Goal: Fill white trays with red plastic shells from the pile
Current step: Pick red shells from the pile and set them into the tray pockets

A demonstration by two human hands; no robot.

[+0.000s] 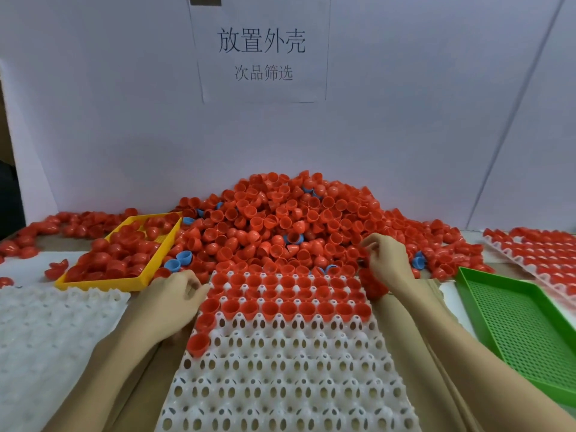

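From the head camera, the white tray [280,369] lay in the middle of the bench's near edge, running away toward the pile [280,219] of red shells heaped against the back board. Its far rows held red shells seated open side up, with a few gaps among them; down its left edge two or three more sat in a short column, the nearest shell [198,343] alone beside bare sockets. The near half of the tray was unfilled.

The left hand [174,294] rested at the tray's far left corner, fingers curled inward; whether it held a shell could not be told. The right hand [386,260] was at the tray's far right corner, at the foot of the pile, its fingers curled around red shells.

A yellow tray [141,280] holding red shells sat toward the left back of the bench, a green tray [486,286] at the right edge, and a filled tray [536,254] beyond it. Another white tray [46,338] lay at the left near edge.

Blue shells [179,258] were mixed through the pile, so a blind grab could bring one into a socket. The pile's foot spilled onto the tray's far row, and raking there might knock loose shells over seated ones or tip them. The gaps left in the far rows might go unnoticed.
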